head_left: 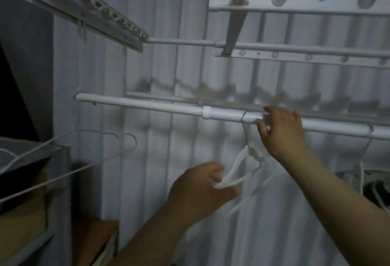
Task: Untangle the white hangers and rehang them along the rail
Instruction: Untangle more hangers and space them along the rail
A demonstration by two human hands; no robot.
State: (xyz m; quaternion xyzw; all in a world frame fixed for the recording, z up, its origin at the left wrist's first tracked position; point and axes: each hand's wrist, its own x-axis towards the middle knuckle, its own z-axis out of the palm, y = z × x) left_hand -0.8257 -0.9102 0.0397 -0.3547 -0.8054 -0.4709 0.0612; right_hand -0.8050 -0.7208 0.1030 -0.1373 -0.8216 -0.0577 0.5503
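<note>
A white rail (147, 106) runs across the middle, sloping down to the right. A white hanger (238, 167) hangs from it by a metal hook (244, 118). My left hand (202, 189) grips the hanger's lower left end. My right hand (280, 130) is at the rail just right of the hook, its thumb under the rail and its fingers over the top. Further right, another hanger's hook (370, 131) sits on the rail, with more white hangers (375, 189) bunched below it, partly cut off by the frame edge.
Thin wire hangers (69, 156) lie over a box and shelf at the left. White drying-rack bars (274, 48) and a perforated strip hang above. A white curtain fills the background. A cardboard box (95, 236) stands below left.
</note>
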